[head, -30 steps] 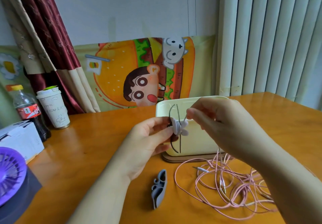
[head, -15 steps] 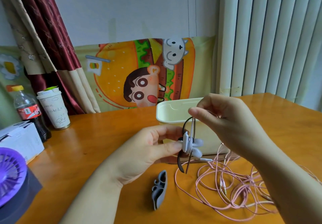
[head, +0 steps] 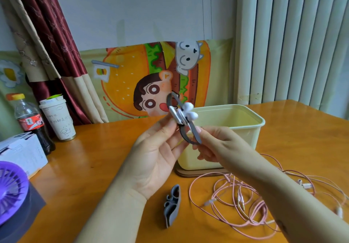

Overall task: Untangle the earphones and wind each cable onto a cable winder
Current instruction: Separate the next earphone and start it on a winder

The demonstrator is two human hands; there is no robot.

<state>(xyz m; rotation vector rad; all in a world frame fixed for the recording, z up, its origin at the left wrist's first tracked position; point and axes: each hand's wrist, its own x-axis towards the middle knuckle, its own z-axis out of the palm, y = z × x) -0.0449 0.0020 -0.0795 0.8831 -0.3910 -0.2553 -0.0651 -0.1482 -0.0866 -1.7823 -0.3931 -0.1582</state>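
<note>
Fingers (head: 164, 128) of left hand (head: 156, 157) and right hand (head: 221, 146) pinch the grey cable winder (head: 184, 138), just raised mid-frame, white earbuds (head: 189, 108) wound on; pink cables (head: 262, 207) lower right await untangling.

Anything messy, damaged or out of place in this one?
Only the pink earphone cables, lying in a loose tangle on the orange wooden table right of a spare grey cable winder. The left hand and right hand hold another grey winder wound with white earphones. Nothing looks spilled or broken.
</note>
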